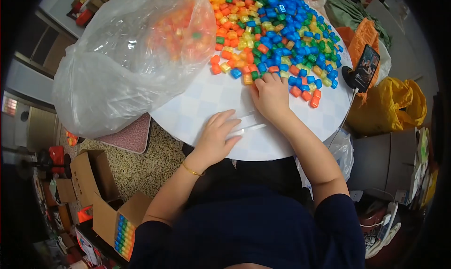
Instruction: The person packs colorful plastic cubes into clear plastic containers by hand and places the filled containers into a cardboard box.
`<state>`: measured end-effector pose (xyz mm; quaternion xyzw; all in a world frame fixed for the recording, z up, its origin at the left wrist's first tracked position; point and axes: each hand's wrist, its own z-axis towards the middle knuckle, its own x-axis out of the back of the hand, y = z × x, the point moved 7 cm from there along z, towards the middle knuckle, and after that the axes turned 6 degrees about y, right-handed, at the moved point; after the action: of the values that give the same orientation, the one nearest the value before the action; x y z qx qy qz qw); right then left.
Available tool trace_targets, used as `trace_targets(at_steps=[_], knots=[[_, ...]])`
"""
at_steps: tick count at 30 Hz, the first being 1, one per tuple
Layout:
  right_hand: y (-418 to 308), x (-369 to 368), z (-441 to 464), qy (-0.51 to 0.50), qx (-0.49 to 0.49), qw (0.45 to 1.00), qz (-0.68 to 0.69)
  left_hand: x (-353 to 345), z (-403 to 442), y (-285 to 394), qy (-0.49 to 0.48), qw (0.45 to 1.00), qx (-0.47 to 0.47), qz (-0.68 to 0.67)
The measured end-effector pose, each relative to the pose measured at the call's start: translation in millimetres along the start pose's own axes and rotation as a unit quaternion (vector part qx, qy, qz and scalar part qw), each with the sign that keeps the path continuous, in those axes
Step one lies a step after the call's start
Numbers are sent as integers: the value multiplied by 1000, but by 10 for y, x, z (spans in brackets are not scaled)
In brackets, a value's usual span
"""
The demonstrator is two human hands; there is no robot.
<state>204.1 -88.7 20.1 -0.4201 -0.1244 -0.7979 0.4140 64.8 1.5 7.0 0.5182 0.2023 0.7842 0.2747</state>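
Note:
Many small translucent cubes (pixel 291 39) in blue, green, yellow, orange and red lie heaped on a round white table (pixel 188 114). At the near edge of the heap, my right hand (pixel 271 93) reaches down with bent fingertips touching the cubes; whether it pinches one is hidden. My left hand (pixel 218 135) rests nearer the table's front edge, its fingers around one end of a clear, flat plastic piece (pixel 251 126). A gold bangle circles the left wrist.
A large clear plastic bag (pixel 108 76) with orange cubes inside covers the table's left side. A phone (pixel 366 68) on a stand is at the right edge, near a yellow bag (pixel 390 104). Cardboard boxes (pixel 94 175) stand on the floor at lower left.

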Motion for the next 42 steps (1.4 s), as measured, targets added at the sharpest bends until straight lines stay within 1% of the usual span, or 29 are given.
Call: trace_targets(at_steps=[1,3,4,6,8,10,13,15,17,19,20,22,23,24,26,27,28,29,30,31,32,34,35,36,37,38,40,41,42], knots=[[-10,-37,-29,-21,-1,1000,17,43,6,16,2,1000,2,4],[19,-19,-87,-31,-6,999,34,186,-28,5,62,997,41,-29],[34,-18,-106,-40,-13,998,48,193,42,-29,63,997,45,-27],[23,-23,-79,-36,-16,998,49,249,387,-137,119,992,25,-17],[31,-54,-33,-51,-40,996,58,119,798,-125,115,992,-60,8],[49,-54,-32,-42,-42,996,67,-252,1108,-392,11,997,-69,29],[105,-52,-50,-26,-47,995,84,-340,1237,-453,2,998,-58,5],[119,6,-107,-20,-52,994,94,-272,1102,-431,18,999,-38,-15],[118,257,-181,44,-98,979,173,-3,842,-330,67,997,-17,-22],[-33,413,-360,41,-79,979,184,228,420,-163,106,994,-6,9],[-144,458,-464,37,-60,978,197,259,206,-89,115,993,9,29],[-372,361,-593,-19,-20,972,232,137,-34,13,86,995,3,55],[-405,340,-564,-55,-21,968,245,112,-124,-5,103,991,12,85],[-330,305,-518,-53,-20,968,245,123,-138,5,104,991,11,86],[116,328,-354,72,-80,974,201,167,-186,103,112,982,-27,148],[257,282,-229,61,-59,986,147,176,-156,159,111,983,-26,147],[348,251,-125,49,-37,994,92,139,-87,238,86,980,-28,175],[379,244,-70,49,-36,994,92,94,-25,280,64,976,-31,204],[399,135,-24,-27,-38,997,56,61,13,259,66,976,-32,204],[410,39,-15,-104,-40,994,20,-73,33,207,13,982,-44,182],[394,61,0,-104,-37,994,19,-195,17,162,-41,985,-55,158],[403,5,-13,-179,-55,982,25,-237,-29,75,-32,987,-48,150],[425,-19,-6,-179,-55,982,25,-253,-55,42,-26,989,-40,141],[449,32,57,-100,-46,993,52,-241,-34,84,-27,989,-40,141],[475,92,103,-20,-38,996,80,-185,4,175,-4,986,-47,161],[516,48,132,-22,-38,996,82,-141,12,232,18,982,-53,181],[528,-63,200,-69,4,997,39,-145,-15,182,14,983,-52,175],[535,-55,210,-68,6,997,40,-145,-20,152,13,985,-50,167],[525,-67,200,-100,9,994,33,-141,-45,139,13,985,-50,167]])
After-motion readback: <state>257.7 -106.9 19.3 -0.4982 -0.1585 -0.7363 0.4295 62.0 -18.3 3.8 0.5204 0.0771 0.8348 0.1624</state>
